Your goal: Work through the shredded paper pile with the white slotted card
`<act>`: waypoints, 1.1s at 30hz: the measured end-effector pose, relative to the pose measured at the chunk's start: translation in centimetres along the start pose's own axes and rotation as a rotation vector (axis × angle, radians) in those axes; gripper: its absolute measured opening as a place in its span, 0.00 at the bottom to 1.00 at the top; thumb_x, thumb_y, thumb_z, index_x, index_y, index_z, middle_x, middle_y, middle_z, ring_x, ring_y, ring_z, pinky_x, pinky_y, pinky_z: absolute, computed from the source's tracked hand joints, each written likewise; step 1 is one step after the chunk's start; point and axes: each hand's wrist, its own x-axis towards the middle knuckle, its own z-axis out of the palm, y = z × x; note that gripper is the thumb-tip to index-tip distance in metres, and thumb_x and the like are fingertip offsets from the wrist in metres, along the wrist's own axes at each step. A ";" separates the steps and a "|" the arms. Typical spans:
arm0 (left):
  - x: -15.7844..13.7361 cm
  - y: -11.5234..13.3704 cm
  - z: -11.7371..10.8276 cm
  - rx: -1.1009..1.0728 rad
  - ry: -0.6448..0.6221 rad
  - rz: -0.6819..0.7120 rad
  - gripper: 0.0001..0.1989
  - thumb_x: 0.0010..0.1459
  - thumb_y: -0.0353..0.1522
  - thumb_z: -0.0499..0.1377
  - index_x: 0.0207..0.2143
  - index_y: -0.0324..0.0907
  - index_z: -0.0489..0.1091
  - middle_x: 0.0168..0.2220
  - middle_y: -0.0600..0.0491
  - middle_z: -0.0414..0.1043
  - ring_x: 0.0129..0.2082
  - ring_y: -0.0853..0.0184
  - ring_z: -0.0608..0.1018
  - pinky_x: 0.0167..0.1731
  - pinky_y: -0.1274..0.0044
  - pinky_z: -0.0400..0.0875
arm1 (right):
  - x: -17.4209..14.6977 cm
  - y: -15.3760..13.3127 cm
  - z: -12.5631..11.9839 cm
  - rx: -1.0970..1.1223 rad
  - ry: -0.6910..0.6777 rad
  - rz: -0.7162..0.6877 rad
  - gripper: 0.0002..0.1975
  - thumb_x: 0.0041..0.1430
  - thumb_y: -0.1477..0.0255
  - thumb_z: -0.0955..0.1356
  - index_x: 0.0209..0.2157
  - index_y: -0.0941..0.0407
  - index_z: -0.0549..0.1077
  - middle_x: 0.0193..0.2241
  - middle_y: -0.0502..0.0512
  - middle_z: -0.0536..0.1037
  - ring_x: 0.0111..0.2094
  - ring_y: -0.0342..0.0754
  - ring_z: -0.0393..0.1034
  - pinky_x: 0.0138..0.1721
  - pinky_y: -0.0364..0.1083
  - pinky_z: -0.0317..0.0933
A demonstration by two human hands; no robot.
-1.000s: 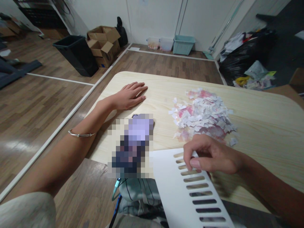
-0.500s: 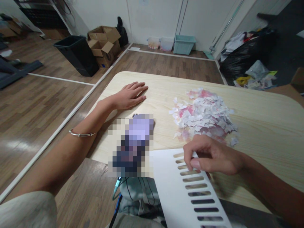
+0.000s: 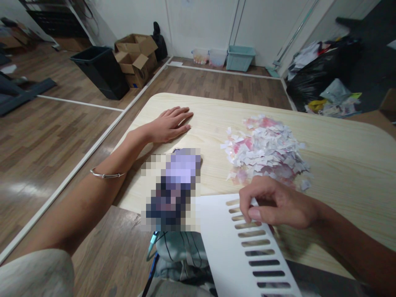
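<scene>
My left hand lies flat on the pale wooden table, fingers stretched out, holding nothing. A silver bangle circles that forearm. Closed over the upper right edge of a white panel with a row of long rounded slots is my right hand. The panel slants from the table's near edge toward my lap and runs out of the picture at the bottom. Just beyond the right hand spreads a heap of torn paper scraps, mostly white with some pink. A pixelated phone-like object lies between the hands.
A light-blue cable hangs near my lap below the phone-like object. Past the table stand a black bin, cardboard boxes and a teal tub. Black bags and loose packaging are piled on the right.
</scene>
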 end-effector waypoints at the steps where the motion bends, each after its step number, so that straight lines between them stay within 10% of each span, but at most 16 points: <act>1: 0.0 0.1 0.0 0.001 0.001 0.000 0.44 0.92 0.54 0.49 0.95 0.39 0.62 0.97 0.32 0.56 0.97 0.34 0.58 0.95 0.43 0.50 | 0.1 0.0 0.0 -0.002 -0.001 -0.004 0.28 0.85 0.47 0.78 0.39 0.57 0.81 0.29 0.50 0.76 0.27 0.41 0.67 0.30 0.39 0.65; 33: -0.1 0.1 -0.1 -0.015 0.011 0.007 0.43 0.91 0.55 0.49 0.94 0.42 0.63 0.96 0.33 0.58 0.96 0.35 0.60 0.95 0.43 0.51 | 0.1 -0.1 0.1 0.048 -0.020 -0.014 0.25 0.84 0.51 0.79 0.39 0.57 0.82 0.25 0.45 0.73 0.22 0.38 0.66 0.23 0.36 0.60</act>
